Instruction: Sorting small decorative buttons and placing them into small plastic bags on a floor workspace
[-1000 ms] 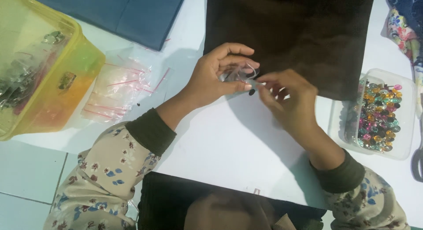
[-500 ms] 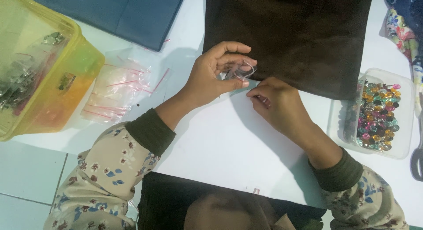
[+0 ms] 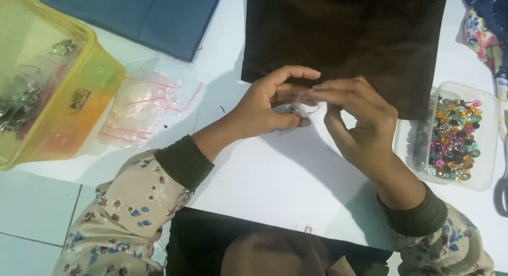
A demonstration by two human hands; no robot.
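Note:
My left hand (image 3: pixel 267 104) and my right hand (image 3: pixel 355 120) meet over the white table (image 3: pixel 275 181), just below a dark brown cloth (image 3: pixel 344 38). Between their fingertips is a small clear plastic bag (image 3: pixel 304 104), pinched from both sides. What is inside the little bag is too small to tell. A clear tray of coloured gems (image 3: pixel 451 138) lies to the right of my right hand.
A yellow plastic box (image 3: pixel 50 91) with small packed items stands at the left. Beside it lies a pile of clear zip bags with red strips (image 3: pixel 140 109). A blue cloth (image 3: pixel 143 16) is at the back left, scissors (image 3: pixel 501 186) at the right edge.
My right hand dropped to the table half a second ago and has come back up to the small bag, now gripping it together with my left hand.

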